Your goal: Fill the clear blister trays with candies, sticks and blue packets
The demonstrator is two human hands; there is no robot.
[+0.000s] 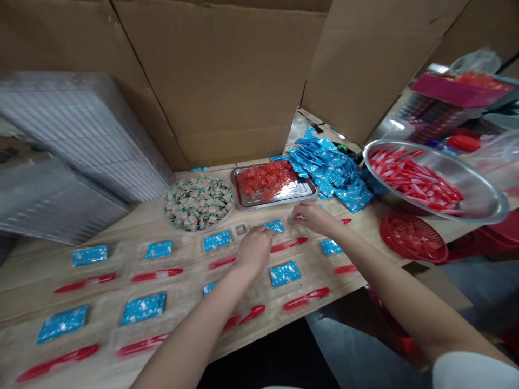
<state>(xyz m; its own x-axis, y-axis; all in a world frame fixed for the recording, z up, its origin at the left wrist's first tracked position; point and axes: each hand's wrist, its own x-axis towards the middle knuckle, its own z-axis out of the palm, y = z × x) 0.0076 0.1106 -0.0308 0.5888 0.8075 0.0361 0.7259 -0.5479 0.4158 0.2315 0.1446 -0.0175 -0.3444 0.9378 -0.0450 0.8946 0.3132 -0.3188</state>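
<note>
My left hand [254, 247] is over the middle of the table, fingers curled together beside a blue packet [274, 226] in a clear plastic tray. Whatever it holds is hidden. A small square beige-green packet [240, 229] lies in a tray compartment just left of it. Farther right, my right hand [312, 216] has its fingertips pinched low over the back row of trays; what is in them is too small to make out. Below the hands is a red pen-shaped tool [288, 245]. Another blue packet [285, 274] lies in the front row.
Behind the trays stand a round container of small beige-green packets [198, 202], a metal tray [277, 203] of red pieces and a pile of blue packets [328, 167]. At right are a steel bowl [492, 200] of red tools and a red basket [385, 237]. Clear trays [81, 135] stack at left.
</note>
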